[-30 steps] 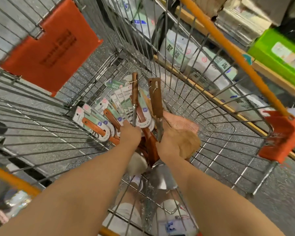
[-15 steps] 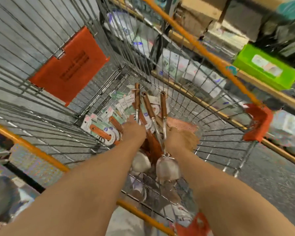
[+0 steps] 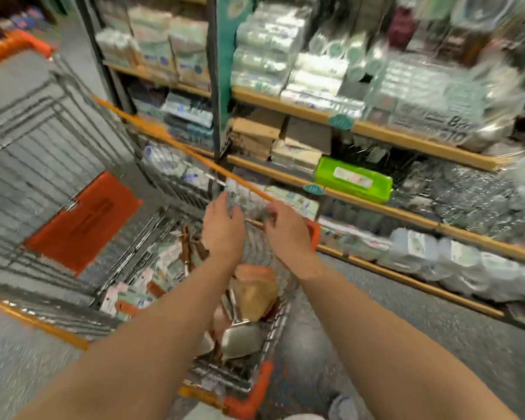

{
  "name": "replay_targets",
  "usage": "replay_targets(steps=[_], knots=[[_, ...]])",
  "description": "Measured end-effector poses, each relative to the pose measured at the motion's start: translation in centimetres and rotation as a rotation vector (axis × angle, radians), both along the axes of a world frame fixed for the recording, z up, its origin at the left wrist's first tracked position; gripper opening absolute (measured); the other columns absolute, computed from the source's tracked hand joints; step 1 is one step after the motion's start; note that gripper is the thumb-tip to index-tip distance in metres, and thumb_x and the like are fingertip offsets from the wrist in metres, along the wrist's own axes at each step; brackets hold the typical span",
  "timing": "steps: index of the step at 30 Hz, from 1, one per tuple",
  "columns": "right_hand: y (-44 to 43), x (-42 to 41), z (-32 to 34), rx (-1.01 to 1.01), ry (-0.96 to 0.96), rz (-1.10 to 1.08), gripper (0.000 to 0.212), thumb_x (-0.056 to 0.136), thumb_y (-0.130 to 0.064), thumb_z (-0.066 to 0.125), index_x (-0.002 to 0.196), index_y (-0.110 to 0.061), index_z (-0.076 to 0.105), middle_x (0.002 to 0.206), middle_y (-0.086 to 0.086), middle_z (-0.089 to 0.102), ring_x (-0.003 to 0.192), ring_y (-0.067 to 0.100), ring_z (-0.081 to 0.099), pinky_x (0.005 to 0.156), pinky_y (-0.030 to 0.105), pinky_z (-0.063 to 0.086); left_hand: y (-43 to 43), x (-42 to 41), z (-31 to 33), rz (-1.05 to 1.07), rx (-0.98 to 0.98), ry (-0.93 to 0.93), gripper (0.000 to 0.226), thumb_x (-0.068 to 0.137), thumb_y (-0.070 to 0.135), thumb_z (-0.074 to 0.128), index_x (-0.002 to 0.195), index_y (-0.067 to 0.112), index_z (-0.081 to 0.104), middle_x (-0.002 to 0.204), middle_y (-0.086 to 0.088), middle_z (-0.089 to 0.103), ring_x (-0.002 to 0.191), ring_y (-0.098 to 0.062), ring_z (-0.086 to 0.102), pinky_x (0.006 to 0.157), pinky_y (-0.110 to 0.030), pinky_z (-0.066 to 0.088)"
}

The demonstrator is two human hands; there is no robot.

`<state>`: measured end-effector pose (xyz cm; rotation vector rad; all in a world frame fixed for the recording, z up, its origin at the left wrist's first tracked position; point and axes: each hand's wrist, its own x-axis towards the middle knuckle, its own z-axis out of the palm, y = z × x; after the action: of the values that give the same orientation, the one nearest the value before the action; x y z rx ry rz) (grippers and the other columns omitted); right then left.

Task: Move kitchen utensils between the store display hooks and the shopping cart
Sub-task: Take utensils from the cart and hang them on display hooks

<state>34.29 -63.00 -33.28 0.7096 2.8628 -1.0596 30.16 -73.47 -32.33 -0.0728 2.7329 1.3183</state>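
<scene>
- Grey wire shopping cart w/ orange trim (image 3: 28,165): view has swung up off its floor toward the stocked wooden shelves (image 3: 376,137).
- Carded wood-handled kitchen utensils (image 3: 152,286), steel ladle (image 3: 243,338) & pale wooden spatula (image 3: 255,295): all lying in cart bottom, none lifted.
- Left hand (image 3: 223,231): gripped a handle 1 s ago; now up by far rim, grip loose & empty.
- Right hand (image 3: 288,234): also off its handle; fingers curled, blurred, so can't tell if grip holds anything.
- Prob. drop-off done; display hooks not in view.

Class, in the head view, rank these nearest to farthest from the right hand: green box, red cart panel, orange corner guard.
1. The orange corner guard, beside the right hand.
2. The green box, on the shelf beyond.
3. The red cart panel, far left.
</scene>
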Motion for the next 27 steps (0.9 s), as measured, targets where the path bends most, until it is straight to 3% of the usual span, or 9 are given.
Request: replay_targets(steps=[5,9,15,19,23,27], knots=[[8.3,3.2,5.7,-0.063,0.19,0.006,0.028,0.095,-0.023,0.047,0.122,-0.02,0.054,0.121,0.001,0.058,0.106,0.021,0.057,0.084,0.034,0.047,8.7,3.2,4.9,-0.066,-0.007,0.205,0.042,0.097,0.021,0.041,0.138,0.016,0.043,0.144,-0.006,0.042,0.133,-0.022,0.035,0.106,-0.038,0.03],[18.0,8.4,9.1,-0.027,0.262,-0.05,0.026,0.096,-0.026,0.046,0.121,-0.022,0.055,0.116,-0.001,0.06,0.101,0.019,0.058,0.077,0.032,0.045,18.4,7.2,7.7,-0.163,0.042,0.343,0.037,0.093,0.015,0.047,0.129,0.01,0.053,0.133,-0.01,0.052,0.124,-0.026,0.044,0.105,-0.039,0.035],[32.7,15.9,13.3,0.108,0.282,-0.284,0.025,0.096,-0.028,0.044,0.117,-0.021,0.056,0.106,-0.002,0.064,0.093,0.021,0.059,0.07,0.03,0.039,33.3,13.6,12.2,-0.419,0.112,0.339,0.037,0.091,0.023,0.038,0.116,0.011,0.062,0.117,-0.007,0.063,0.11,-0.025,0.056,0.094,-0.041,0.046],[40.0,18.0,15.0,0.153,0.35,-0.428,0.024,0.095,-0.027,0.046,0.115,-0.021,0.058,0.105,0.001,0.066,0.096,0.025,0.06,0.085,0.042,0.047,41.1,14.3,14.2,-0.556,0.138,0.346,0.039,0.09,0.031,0.038,0.116,0.02,0.065,0.114,-0.004,0.067,0.109,-0.025,0.057,0.092,-0.042,0.046],[46.4,17.9,16.3,0.184,0.379,-0.508,0.021,0.096,-0.028,0.043,0.106,-0.02,0.059,0.097,-0.001,0.065,0.089,0.021,0.059,0.084,0.042,0.047,48.5,13.4,15.8,-0.664,0.231,0.341,0.029,0.094,0.018,0.045,0.117,0.016,0.062,0.112,-0.004,0.066,0.105,-0.022,0.058,0.09,-0.035,0.045],[53.6,15.3,18.2,0.238,0.394,-0.549,0.025,0.098,-0.029,0.039,0.105,-0.018,0.06,0.084,-0.006,0.061,0.08,0.018,0.058,0.081,0.038,0.046,57.0,10.0,17.3,-0.734,0.304,0.362,0.027,0.095,0.018,0.044,0.117,0.017,0.059,0.1,-0.003,0.065,0.086,-0.019,0.057,0.076,-0.033,0.045]])
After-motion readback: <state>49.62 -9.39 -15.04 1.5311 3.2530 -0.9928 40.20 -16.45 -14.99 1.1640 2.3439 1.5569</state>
